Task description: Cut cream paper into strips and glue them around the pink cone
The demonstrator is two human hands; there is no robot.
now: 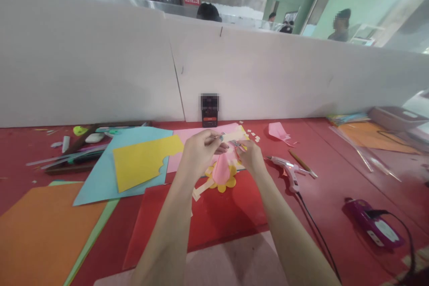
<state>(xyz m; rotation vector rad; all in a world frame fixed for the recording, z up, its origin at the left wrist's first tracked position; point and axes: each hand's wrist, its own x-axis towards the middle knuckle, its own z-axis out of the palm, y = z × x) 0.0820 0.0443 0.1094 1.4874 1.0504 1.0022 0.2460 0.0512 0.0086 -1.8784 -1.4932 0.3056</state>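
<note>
Both my hands meet over the middle of a red table. My left hand [201, 148] is closed, pinching a thin cream paper strip [231, 136] that runs toward my right hand. My right hand [248, 154] is closed round a small metal tool [234, 144], perhaps scissors, with its tip at the strip. Just below the hands stands a pink paper cone [220, 170] on a yellow flower-shaped cutout [221, 184]. Another cream strip [201, 188] trails from the flower to the left.
Yellow [142, 161], light blue [100, 178], pink, red [214, 219] and orange [40, 232] sheets cover the table. A glue gun [288, 170] with its cord lies right of my hands, a purple device [372, 224] farther right. A phone [209, 111] leans on the white partition. Tools lie at the left.
</note>
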